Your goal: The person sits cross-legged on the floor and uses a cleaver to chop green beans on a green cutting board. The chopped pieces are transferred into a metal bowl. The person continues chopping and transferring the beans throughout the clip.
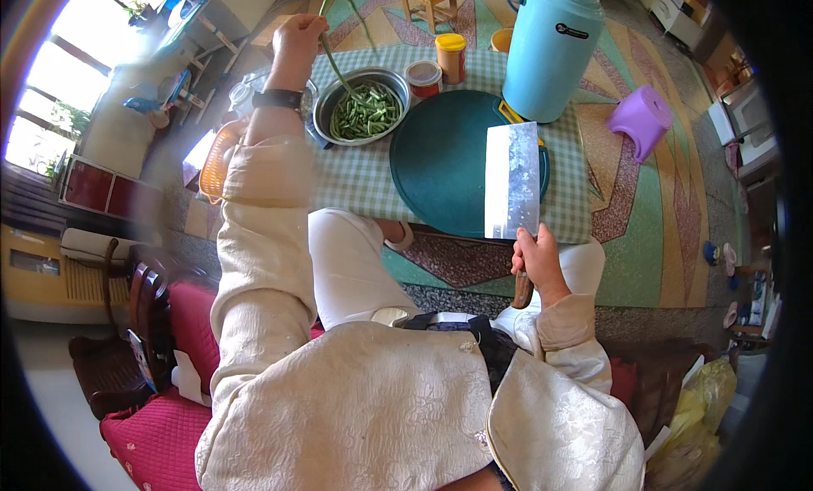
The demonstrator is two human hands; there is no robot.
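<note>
Raised above the far left of the table, my left hand (297, 41) pinches a long green bean (333, 60) that loops over and hangs toward the bowl. Below it, a stainless steel bowl (322, 117) holds cut green bean pieces (368, 115), with some longer strands at its left side. My right hand (538, 257) grips a cleaver (513, 179) by its wooden handle, the broad blade pointing away from me. Beneath the blade lies a round dark green cutting board (444, 160) with a yellow-trimmed handle. No bean pieces show on the board.
On the green checked tablecloth (349, 186) stand a tall light-blue thermos (551, 52), a yellow-lidded jar (451, 59) and a red-labelled tub (423, 78). An orange basket (219, 160) is left of the table. A purple stool (641, 119) and a wooden stool (429, 0) stand on the floor.
</note>
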